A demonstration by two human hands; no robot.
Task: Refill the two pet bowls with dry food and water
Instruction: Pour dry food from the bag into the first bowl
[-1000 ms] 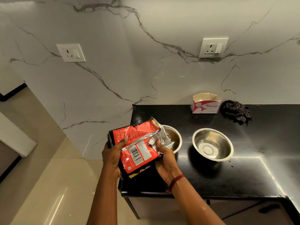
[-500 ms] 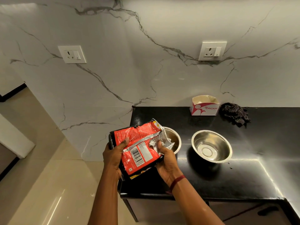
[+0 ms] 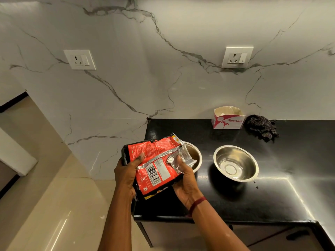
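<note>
i am gripping the red food bag (image 3: 155, 160) by its side in my left hand (image 3: 126, 176), thumb pressing its barcoded face, and pinching its crumpled silver end in my right hand (image 3: 186, 180), overlapping the left bowl (image 3: 196, 156). the box (image 3: 228, 120) behind is showing "origami".

Black counter (image 3: 272, 205): bowls (image 3: 235, 163), box (image 3: 227, 119), cloth (image 3: 261, 127)

Red food bag (image 3: 155, 165) between both hands

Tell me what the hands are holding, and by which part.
Both hold the red food bag: the left hand grips its left edge, the right hand pinches the crumpled silver flap at its right side.
</note>
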